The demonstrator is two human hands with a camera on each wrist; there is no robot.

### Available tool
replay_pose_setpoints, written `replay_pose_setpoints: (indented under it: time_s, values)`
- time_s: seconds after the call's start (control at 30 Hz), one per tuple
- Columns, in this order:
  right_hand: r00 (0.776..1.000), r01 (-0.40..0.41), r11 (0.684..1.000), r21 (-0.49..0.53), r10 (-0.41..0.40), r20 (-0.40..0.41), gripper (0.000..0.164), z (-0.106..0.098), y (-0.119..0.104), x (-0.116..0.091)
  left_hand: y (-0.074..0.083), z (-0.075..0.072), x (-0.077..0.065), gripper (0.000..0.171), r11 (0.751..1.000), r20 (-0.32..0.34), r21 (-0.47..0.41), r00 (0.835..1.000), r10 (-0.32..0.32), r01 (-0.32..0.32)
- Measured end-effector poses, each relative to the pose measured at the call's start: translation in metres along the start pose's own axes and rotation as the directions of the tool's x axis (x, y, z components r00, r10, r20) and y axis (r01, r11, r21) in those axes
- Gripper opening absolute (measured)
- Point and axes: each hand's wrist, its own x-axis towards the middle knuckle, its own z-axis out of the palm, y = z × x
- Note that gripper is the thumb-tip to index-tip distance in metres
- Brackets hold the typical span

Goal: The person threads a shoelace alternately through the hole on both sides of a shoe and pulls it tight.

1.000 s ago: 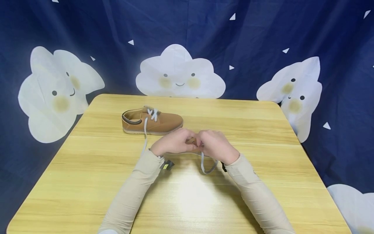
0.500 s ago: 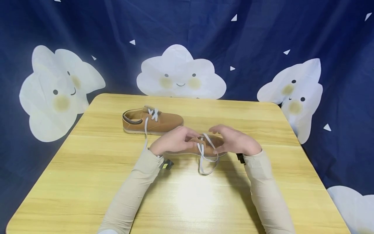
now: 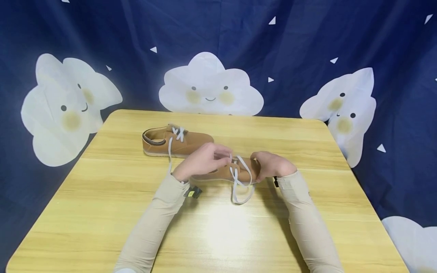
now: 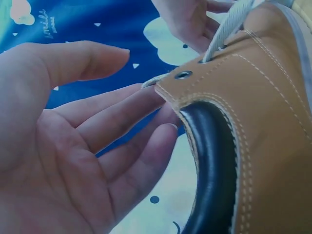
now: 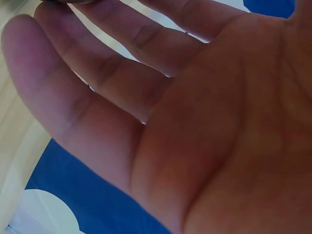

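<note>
A tan lace-up shoe [image 3: 223, 174] stands near the middle of the wooden table, toe to the right. At its toe my right hand [image 3: 274, 165] grips from the end, thumb on the near side and fingers on the far side. My left hand [image 3: 205, 161] is over the shoe's opening with loosely extended fingers. In the left wrist view its fingertips reach the edge by the eyelets of the shoe [image 4: 273, 126], while the thumb stands apart. A pale lace [image 3: 241, 203] runs from the eyelets and loops onto the table on the near side.
Behind and to the left stands a second tan shoe [image 3: 194, 141], partly laced, with one lace end [image 3: 170, 149] trailing down its near side. The wooden table [image 3: 85, 212] ends at a dark blue cloud-print curtain [image 3: 290, 38].
The right hand has left the eyelet area beside the left hand, moved right and closed around the toe. The left hand has shifted only slightly; the eyelets and lace are now uncovered.
</note>
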Motion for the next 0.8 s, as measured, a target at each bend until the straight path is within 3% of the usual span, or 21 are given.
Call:
replay_pose_setpoints:
  time_s: [0.37, 0.8]
  values:
    - [1.000, 0.011, 1.000, -0.014, -0.011, -0.009, 0.081, 0.000, 0.001, 0.001, 0.008, -0.006, -0.001, 0.044, 0.992, -0.070, -0.126, 0.998, 0.007, -0.015]
    - [0.999, 0.028, 0.999, -0.027, -0.029, -0.020, 0.079, 0.000, 0.003, 0.002, 0.028, -0.015, -0.014, 0.046, 0.945, -0.120, -0.327, 0.993, -0.013, -0.027]
